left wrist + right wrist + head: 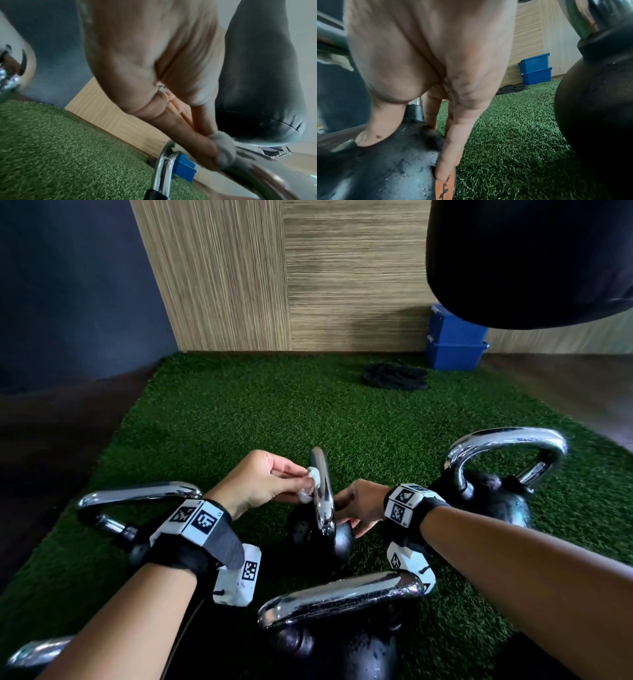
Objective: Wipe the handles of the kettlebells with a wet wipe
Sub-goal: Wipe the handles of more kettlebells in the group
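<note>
Left hand (255, 481) pinches the soft wet wipe (313, 484) against the slick chrome handle (322, 491); right hand (359, 508), fingers straight, steadies the heavy small kettlebell (318, 539).

Both my forearms extended forward, tracker bands on wrists. My left hand (255, 482) raised at centre, fingers (291, 470) curled, pinching wet wipe (312, 484) against small kettlebell handle (322, 491). My right hand (359, 508) lower, fingers (452, 146) straight, angled down, pressing on small kettlebell body (340, 539)
</note>
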{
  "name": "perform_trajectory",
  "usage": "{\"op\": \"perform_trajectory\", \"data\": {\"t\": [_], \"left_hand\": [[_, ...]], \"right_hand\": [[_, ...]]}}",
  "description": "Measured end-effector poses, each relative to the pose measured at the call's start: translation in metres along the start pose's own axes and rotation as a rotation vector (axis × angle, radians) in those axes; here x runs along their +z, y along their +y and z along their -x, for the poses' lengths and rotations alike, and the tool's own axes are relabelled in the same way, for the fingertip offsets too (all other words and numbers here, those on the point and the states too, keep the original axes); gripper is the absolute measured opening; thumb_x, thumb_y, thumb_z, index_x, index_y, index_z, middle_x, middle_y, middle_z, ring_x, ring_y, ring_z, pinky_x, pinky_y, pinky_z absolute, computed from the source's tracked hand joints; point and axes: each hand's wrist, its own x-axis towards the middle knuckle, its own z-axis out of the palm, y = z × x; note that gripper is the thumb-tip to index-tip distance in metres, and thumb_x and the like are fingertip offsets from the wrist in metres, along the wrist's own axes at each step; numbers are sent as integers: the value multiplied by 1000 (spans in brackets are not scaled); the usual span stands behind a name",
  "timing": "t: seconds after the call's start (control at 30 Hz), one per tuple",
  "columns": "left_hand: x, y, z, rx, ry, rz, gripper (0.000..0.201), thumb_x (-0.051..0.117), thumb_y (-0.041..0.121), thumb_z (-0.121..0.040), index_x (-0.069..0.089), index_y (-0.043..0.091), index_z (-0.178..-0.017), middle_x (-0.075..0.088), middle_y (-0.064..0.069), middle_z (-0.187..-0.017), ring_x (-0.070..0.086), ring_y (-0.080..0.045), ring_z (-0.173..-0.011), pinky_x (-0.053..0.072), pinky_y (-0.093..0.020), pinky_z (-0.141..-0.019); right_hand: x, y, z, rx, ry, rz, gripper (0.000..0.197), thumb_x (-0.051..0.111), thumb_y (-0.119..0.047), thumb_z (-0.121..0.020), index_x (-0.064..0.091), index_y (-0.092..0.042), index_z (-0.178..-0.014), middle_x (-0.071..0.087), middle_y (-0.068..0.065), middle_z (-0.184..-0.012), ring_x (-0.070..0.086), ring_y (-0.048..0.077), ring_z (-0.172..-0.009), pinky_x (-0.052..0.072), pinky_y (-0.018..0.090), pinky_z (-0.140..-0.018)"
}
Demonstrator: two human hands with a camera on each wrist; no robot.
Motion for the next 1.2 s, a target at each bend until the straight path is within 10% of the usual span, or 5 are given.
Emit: {"op": "perform_trajectory", "data": {"t": [0.47, 0.87, 1.07, 1.2], "left_hand": [[16, -15, 43, -69, -95, -92, 21, 80, -14, -75, 72, 1, -87, 80, -10, -80, 77, -14, -71, 61, -22, -62], [37, -53, 60, 63, 106, -467, 12, 88, 15, -79, 83, 20, -88, 81, 10, -89, 76, -4, -83, 60, -20, -82], [23, -37, 52, -39, 92, -369, 18, 80, -4, -84, 79, 6, -99, 82, -5, -88, 79, -16, -84, 65, -30, -77], [6, -10, 42, 6, 244, -26, 18, 77, -5, -85, 76, 9, -98, 81, -5, -89, 79, -13, -80, 62, -21, -66]], "right_hand": [[-1, -3, 0, 5, 18, 63, 7, 79, -25, -84, 80, -24, -90, 72, 18, -115, 70, 30, -90, 65, 40, -70], [3, -9, 8, -13, 40, 171, 4, 78, -26, -83, 78, -29, -86, 70, 23, -117, 70, 39, -104, 64, 35, -66], [-6, -35, 22, -108, 244, 521, 17, 72, -25, -91, 75, -19, -106, 75, -2, -99, 61, 1, -56, 49, 16, -51], [-25, -71, 38, -332, 593, 375, 15, 64, -8, -93, 77, -15, -95, 66, -12, -76, 58, -6, -57, 43, 3, -50]]}}
